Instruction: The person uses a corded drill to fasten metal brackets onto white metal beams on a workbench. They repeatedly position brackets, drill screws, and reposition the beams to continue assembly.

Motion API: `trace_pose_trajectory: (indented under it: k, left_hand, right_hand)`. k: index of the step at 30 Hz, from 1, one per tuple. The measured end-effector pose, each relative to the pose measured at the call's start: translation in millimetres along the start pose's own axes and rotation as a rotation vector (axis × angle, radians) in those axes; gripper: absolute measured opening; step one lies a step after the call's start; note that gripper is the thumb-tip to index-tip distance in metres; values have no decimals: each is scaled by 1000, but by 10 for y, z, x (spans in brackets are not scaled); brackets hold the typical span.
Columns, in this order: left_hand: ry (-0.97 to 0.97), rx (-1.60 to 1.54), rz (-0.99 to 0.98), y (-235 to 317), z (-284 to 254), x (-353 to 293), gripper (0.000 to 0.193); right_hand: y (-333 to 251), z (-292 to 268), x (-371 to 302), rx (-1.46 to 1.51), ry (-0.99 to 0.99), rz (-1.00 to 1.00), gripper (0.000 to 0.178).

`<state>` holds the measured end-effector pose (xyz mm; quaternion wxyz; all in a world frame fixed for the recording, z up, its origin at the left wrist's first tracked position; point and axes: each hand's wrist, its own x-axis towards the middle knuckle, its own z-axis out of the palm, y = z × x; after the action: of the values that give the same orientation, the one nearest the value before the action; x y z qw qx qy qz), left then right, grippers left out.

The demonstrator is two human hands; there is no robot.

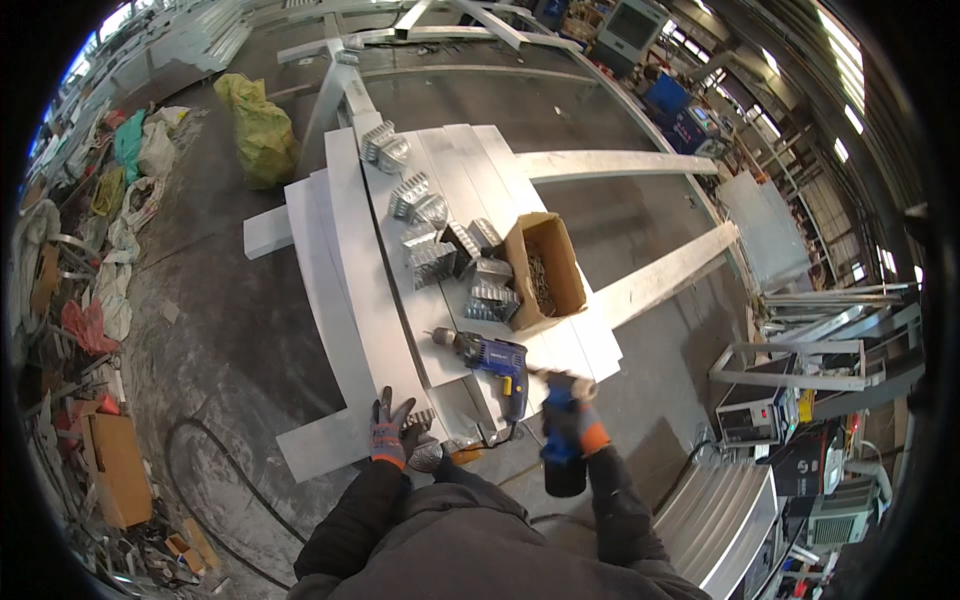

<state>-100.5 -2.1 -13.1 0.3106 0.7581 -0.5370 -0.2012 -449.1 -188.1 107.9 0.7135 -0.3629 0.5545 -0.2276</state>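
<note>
My left hand (388,436), in a grey and orange glove, lies with its fingers apart at the near end of a long white metal profile (360,320). Against its thumb side is a small ribbed metal bracket (420,418); whether the thumb presses on it I cannot tell. My right hand (592,428) grips a blue and black cordless power tool (563,440), held up right of the profiles and partly smeared by motion. A blue corded drill (490,358) lies on the profiles, its chuck pointing left.
An open cardboard box (548,318) of small fasteners stands on the profiles beside several ribbed metal brackets (430,258). White beams (665,275) reach out to the right. A yellow-green sack (258,130) sits far left. A black cable (215,433) curves over the floor.
</note>
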Motion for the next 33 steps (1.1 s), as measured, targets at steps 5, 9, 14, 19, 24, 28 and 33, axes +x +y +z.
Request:
trace_pose_trajectory:
  k: [5,9,14,19,24,28,33]
  left_hand:
    - [-20,-11,-17,64,-26,46,63]
    - [82,-9,-56,68,119,-13,69]
    - [71,-431,-606,-9,573,-476,84]
    - [46,-856,-836,-251,935,-809,94]
    - [81,-889,-902,-383,1132,-788,102]
    - [93,-1154,-875,-239,928,-729,87]
    - [-35,-1560,-575,143,-20,-798,57]
  right_hand:
    - [-315,-1170,863,-384,455,-332,46]
    - [-366,-1886,2110,-611,537,-115,35]
    - [-385,-1880,2983,-751,303,-317,40]
    - [-601,-1838,2580,-935,298,-87,43]
    - [-709,-1775,2087,-1190,349,-264,57]
    - [-581,-1598,1820,-1052,434,-351,57]
    - [-371,-1295,1338,-681,751,-585,44]
